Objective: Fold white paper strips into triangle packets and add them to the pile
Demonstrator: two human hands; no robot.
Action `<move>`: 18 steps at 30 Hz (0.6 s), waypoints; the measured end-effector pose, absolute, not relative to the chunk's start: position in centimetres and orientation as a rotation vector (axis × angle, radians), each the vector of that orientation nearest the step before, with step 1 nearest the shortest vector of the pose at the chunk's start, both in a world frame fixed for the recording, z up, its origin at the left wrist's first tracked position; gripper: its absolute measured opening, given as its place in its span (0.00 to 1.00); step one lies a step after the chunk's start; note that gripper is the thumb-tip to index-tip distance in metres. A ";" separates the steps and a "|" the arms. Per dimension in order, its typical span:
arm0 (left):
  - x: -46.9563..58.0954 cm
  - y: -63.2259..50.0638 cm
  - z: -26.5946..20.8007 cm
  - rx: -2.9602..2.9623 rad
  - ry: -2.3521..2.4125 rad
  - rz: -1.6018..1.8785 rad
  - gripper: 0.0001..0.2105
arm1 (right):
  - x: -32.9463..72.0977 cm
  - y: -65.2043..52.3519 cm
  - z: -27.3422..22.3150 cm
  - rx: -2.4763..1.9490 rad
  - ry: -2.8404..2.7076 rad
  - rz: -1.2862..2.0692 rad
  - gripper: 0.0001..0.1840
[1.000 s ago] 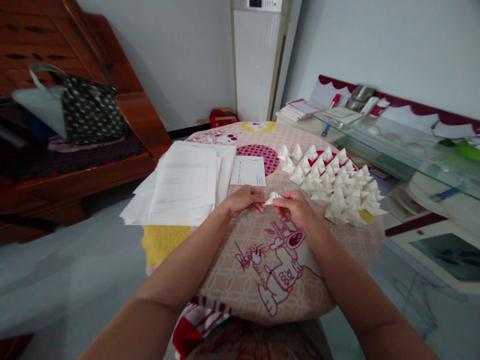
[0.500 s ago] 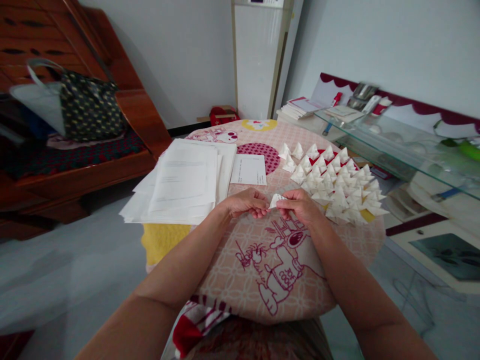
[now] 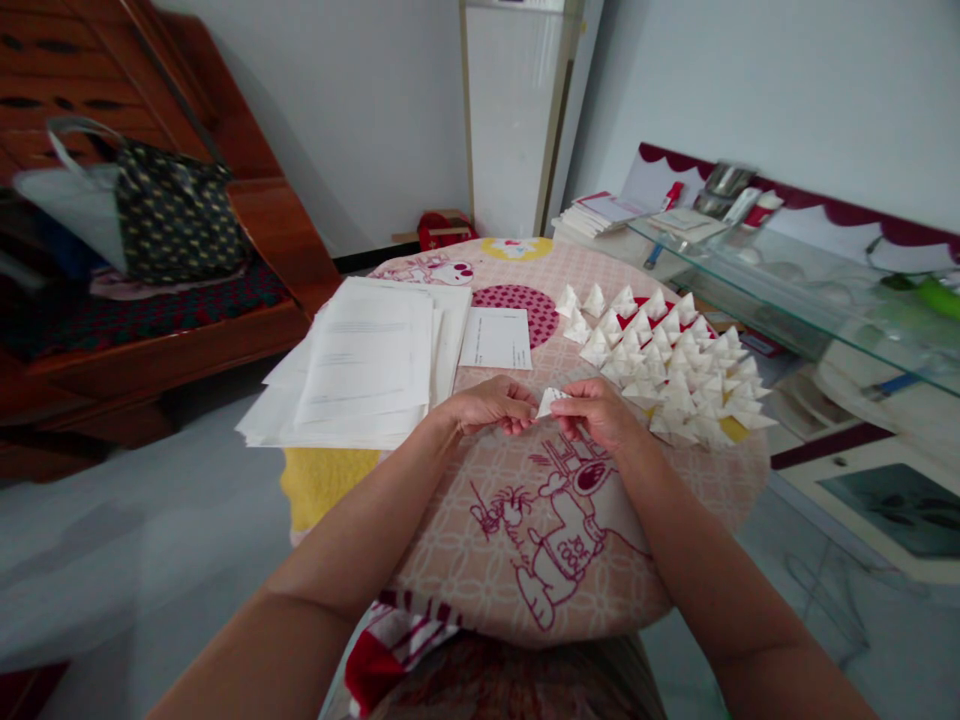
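A small folded paper piece, white with some print on it, is between my two hands above the near middle of the table. My right hand pinches it between thumb and fingers. The fingers of my left hand are closed at the paper's left corner, their tips touching or very near it. To the right, several folded white paper pieces with pointed tips stand grouped in rows. One small printed sheet lies flat just beyond my left hand.
A stack of white paper sheets covers the left of the round table, over a patterned tablecloth. A glass-topped cabinet stands along the right. On the left is a wooden bench with a dark patterned bag.
The hands and the folded paper keep nearly the same place and pose. The whole view has shifted very slightly.
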State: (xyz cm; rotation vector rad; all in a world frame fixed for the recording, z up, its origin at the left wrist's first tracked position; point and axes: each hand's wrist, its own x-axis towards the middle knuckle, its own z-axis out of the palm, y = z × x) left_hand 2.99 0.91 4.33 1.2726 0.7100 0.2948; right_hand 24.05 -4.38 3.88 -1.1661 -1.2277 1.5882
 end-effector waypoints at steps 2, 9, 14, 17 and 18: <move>2.9 1.0 4.4 1.249 0.715 0.337 0.08 | 24.0 -4.3 3.9 -1.156 -1.201 1.566 0.15; 3.3 0.9 4.4 1.212 0.782 0.450 0.08 | 23.8 -4.1 3.7 -1.188 -1.165 1.480 0.17; 3.8 0.6 4.4 1.262 0.802 0.528 0.06 | 23.6 -4.1 3.7 -1.187 -1.120 1.474 0.16; 4.0 0.6 4.5 1.293 0.790 0.578 0.04 | 23.3 -4.2 3.8 -1.150 -1.085 1.514 0.16; 4.1 0.6 4.6 1.300 0.786 0.605 0.03 | 23.2 -4.2 3.8 -1.131 -1.073 1.529 0.16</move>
